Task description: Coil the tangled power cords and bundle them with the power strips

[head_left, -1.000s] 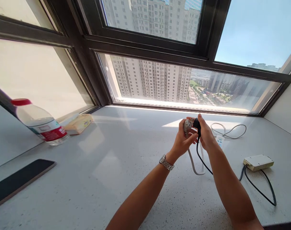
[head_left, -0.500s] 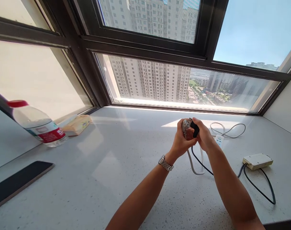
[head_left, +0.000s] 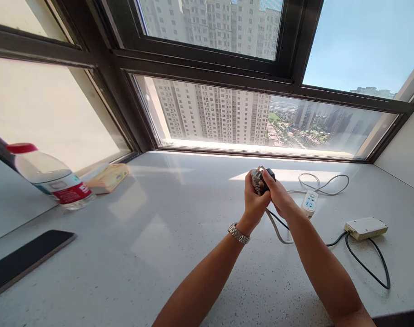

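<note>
Both hands have shifted a bit left and lower since the earlier frames, and the black plug point(head_left: 270, 175) now sits tucked deeper between them. Left hand point(head_left: 255, 200) is raised off the worktop point(head_left: 166, 254), fingers curled tight round a white plug point(head_left: 256, 178), prongs pointing up and far. Right hand point(head_left: 277, 196) presses against the left one, closed on the black plug, thumb on top. Hands together, touching, both forearms reaching in from the near edge, wrists bent up. Watch point(head_left: 238, 233) on the left wrist. White cord point(head_left: 276, 229) and black cord point(head_left: 366, 268) hang down from the hands to the worktop. Power strip point(head_left: 310, 202) lies just right of the hands, beige box point(head_left: 365, 227) further right. Bottle point(head_left: 50, 180) far left, tissue pack point(head_left: 108, 177) beside it, phone point(head_left: 22, 259) near left.
</note>
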{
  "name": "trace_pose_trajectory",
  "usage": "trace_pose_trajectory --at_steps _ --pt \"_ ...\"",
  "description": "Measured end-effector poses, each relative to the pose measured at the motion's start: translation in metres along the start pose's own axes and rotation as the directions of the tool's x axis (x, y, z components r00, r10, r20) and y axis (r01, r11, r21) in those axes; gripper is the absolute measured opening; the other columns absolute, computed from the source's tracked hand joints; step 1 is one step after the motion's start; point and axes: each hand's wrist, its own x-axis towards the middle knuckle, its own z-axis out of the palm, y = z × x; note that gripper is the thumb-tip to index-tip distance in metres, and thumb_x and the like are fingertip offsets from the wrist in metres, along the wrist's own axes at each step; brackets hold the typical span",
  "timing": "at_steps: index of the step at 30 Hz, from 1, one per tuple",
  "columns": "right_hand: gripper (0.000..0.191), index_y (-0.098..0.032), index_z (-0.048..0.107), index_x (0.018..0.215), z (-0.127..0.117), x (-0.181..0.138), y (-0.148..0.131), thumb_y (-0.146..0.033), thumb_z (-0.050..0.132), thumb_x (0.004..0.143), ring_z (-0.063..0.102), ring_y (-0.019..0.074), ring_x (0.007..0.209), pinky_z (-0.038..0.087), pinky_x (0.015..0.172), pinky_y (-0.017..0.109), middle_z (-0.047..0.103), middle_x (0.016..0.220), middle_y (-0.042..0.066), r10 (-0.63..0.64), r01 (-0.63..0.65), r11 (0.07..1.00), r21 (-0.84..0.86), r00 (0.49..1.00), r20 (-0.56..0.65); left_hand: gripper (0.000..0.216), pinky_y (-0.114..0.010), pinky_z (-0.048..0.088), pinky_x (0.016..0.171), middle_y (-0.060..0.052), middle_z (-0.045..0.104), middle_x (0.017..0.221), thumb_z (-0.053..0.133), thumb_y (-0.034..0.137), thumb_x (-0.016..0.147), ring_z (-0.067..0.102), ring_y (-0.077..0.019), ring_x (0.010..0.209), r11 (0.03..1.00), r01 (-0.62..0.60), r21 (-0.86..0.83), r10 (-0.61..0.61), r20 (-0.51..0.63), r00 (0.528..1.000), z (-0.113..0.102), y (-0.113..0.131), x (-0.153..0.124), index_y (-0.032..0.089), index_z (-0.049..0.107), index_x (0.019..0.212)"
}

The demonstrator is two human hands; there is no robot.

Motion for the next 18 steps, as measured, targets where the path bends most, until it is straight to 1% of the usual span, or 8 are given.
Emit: trace_pose_trajectory --at_steps 3,5,7,9,10,12,14,18 --pt "0.052 -0.020 0.062 0.091 0.004 -0.003 0.013 -0.069 0.063 0.073 0.061 0.0164 0.080 0.050 0.073 0.027 0.064 0.082 0.001 -0.050 0.065 0.995 -0.078 0.982 0.182 0.049 -0.020 0.045 0.054 0.005 0.053 0.076 0.077 0.030 0.068 0.053 -0.0079 0.060 0.997 -0.071 -0.005 0.070 -0.087 0.994 -0.008 0.012 0.007 0.023 0.047 0.106" --pt "0.051 -0.018 0.060 0.085 0.003 -0.005 0.027 -0.067 0.067 0.071 0.062 0.0152 0.070 0.050 0.066 0.028 0.063 0.074 0.001 0.098 -0.019 0.976 -0.218 0.929 0.356 0.047 -0.019 0.040 0.046 0.008 0.051 0.068 0.075 0.033 0.071 0.049 -0.0064 0.049 0.998 -0.058 -0.030 0.056 -0.084 0.995 -0.019 0.024 0.014 0.024 0.044 0.105" --pt "0.046 -0.017 0.059 0.080 -0.003 -0.008 0.043 -0.060 0.071 0.070 0.057 0.0121 0.054 0.048 0.055 0.025 0.059 0.061 -0.002 0.314 -0.125 0.915 -0.384 0.818 0.481 0.046 -0.019 0.036 0.040 0.010 0.047 0.061 0.076 0.035 0.072 0.045 -0.0054 0.040 0.998 -0.001 -0.062 -0.002 -0.039 0.999 -0.034 0.038 0.022 0.024 0.042 0.101" --pt "0.037 -0.016 0.059 0.077 -0.012 -0.011 0.058 -0.052 0.071 0.073 0.049 0.0090 0.044 0.042 0.047 0.022 0.052 0.052 -0.006 0.467 -0.177 0.836 -0.520 0.727 0.504 0.046 -0.016 0.032 0.037 0.012 0.043 0.057 0.079 0.034 0.069 0.041 -0.0038 0.037 0.990 0.091 -0.107 -0.092 -0.004 0.996 -0.053 0.053 0.030 0.023 0.041 0.092" --pt "0.032 -0.016 0.059 0.076 -0.019 -0.013 0.064 -0.047 0.069 0.076 0.045 0.0078 0.042 0.039 0.045 0.021 0.048 0.050 -0.007 0.507 -0.179 0.800 -0.573 0.713 0.485 0.046 -0.015 0.029 0.036 0.012 0.041 0.055 0.081 0.032 0.067 0.037 -0.0024 0.037 0.980 0.145 -0.134 -0.147 -0.004 0.989 -0.064 0.060 0.034 0.022 0.040 0.087" --pt "0.023 -0.016 0.060 0.074 -0.037 -0.017 0.071 -0.038 0.063 0.081 0.041 0.0070 0.043 0.033 0.045 0.020 0.045 0.049 -0.007 0.547 -0.138 0.710 -0.691 0.725 0.417 0.045 -0.012 0.024 0.035 0.013 0.036 0.053 0.081 0.024 0.067 0.030 0.0000 0.036 0.960 0.215 -0.179 -0.229 -0.062 0.971 -0.087 0.076 0.043 0.020 0.036 0.077" --pt "0.020 -0.017 0.059 0.071 -0.058 -0.021 0.073 -0.032 0.060 0.082 0.039 0.0074 0.048 0.030 0.047 0.021 0.045 0.053 -0.006 0.546 -0.068 0.576 -0.815 0.773 0.322 0.040 -0.011 0.021 0.034 0.012 0.032 0.050 0.075 0.016 0.073 0.025 0.0004 0.035 0.955 0.235 -0.181 -0.262 -0.144 0.954 -0.109 0.094 0.051 0.019 0.035 0.072" --pt "0.026 -0.017 0.054 0.064 -0.105 -0.029 0.076 -0.032 0.055 0.085 0.040 0.0100 0.054 0.026 0.052 0.025 0.049 0.059 -0.002 0.468 -0.032 0.325 -0.945 0.874 0.131 0.028 -0.012 0.019 0.034 0.010 0.030 0.047 0.058 0.001 0.081 0.023 -0.0003 0.034 0.982 0.153 -0.112 -0.179 -0.283 0.942 -0.142 0.135 0.064 0.017 0.039 0.068"
